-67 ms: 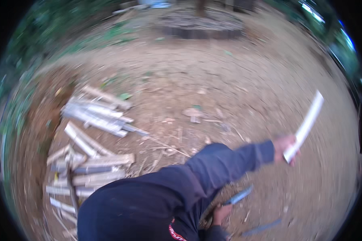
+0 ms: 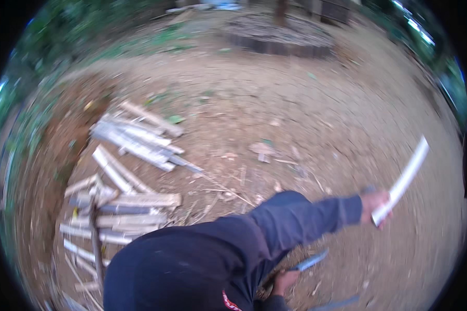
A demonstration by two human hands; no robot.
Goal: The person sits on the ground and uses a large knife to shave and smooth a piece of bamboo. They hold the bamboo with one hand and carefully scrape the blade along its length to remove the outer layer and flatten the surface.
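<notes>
a: starting and ending with the head view, since it's the only one: what is the left hand (image 2: 371, 202) doing?

b: grasping a pale, flat, slightly bowed strip (image 2: 403, 177) by its lower end. the strip slants up to the right, its far end free, out over the bare brown earth (image 2: 425, 233). the arm is stretched out in a dark blue-grey sleeve (image 2: 316, 217).

a: and the right hand (image 2: 284, 282)?

b: low down, near the bottom edge, below that sleeve. it looks wrapped round the dark handle end of a blue-grey knife-like blade (image 2: 313, 260), which points up and to the right. blur hides the exact finger placement.

a: anything near it?

b: a long, thin blue-grey piece (image 2: 338, 304) on the ground, cut by the lower edge. i can't tell what it is.

a: over on the left?

b: a bundle of pale, split wood-like strips (image 2: 135, 141), and just below it a looser heap of pale and greyish lengths (image 2: 127, 220), with a thin brown stick (image 2: 95, 238) across its left part.
</notes>
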